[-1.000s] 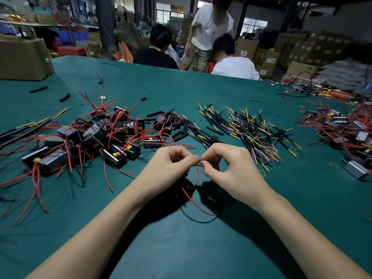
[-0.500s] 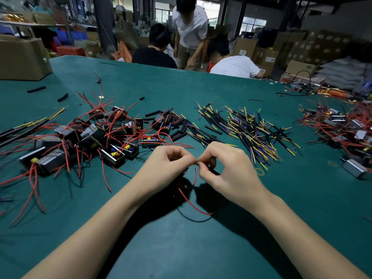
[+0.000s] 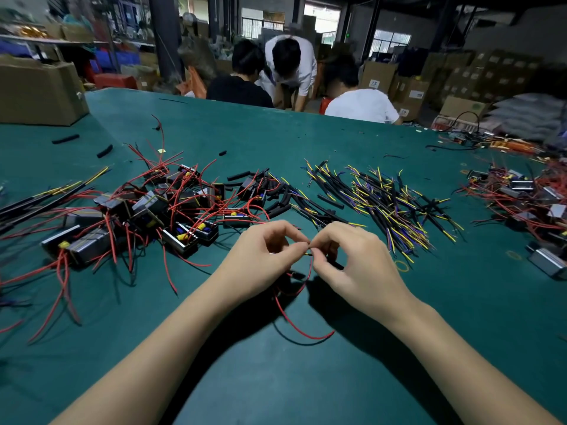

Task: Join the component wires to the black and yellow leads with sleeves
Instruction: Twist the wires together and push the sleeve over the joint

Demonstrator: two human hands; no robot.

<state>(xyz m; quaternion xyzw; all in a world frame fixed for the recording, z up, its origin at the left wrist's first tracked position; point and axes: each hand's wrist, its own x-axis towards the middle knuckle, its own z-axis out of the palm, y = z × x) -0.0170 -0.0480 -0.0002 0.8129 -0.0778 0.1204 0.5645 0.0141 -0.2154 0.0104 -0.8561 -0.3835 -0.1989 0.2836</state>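
Observation:
My left hand [image 3: 264, 259] and my right hand [image 3: 352, 265] meet fingertip to fingertip above the green table [image 3: 306, 378]. The left thumb and forefinger pinch the end of a red component wire [image 3: 291, 320], which loops down onto the table below the hands. The right hand pinches a black and yellow lead [image 3: 333, 262], its yellow tip touching the red wire's end. The component itself is hidden under my left hand. A heap of black and yellow leads [image 3: 383, 200] lies behind my right hand. Loose black sleeves [image 3: 279, 207] lie behind my left hand.
A pile of black components with red wires [image 3: 147, 216] covers the table's left. More components with red wires [image 3: 527, 200] lie at the far right. A cardboard box [image 3: 36, 90] stands at the back left. Three people [image 3: 291, 75] are beyond the far edge.
The hands stay pinched together at the same spot, fingers shifting slightly on the wire ends. The standing person at the back has bent down.

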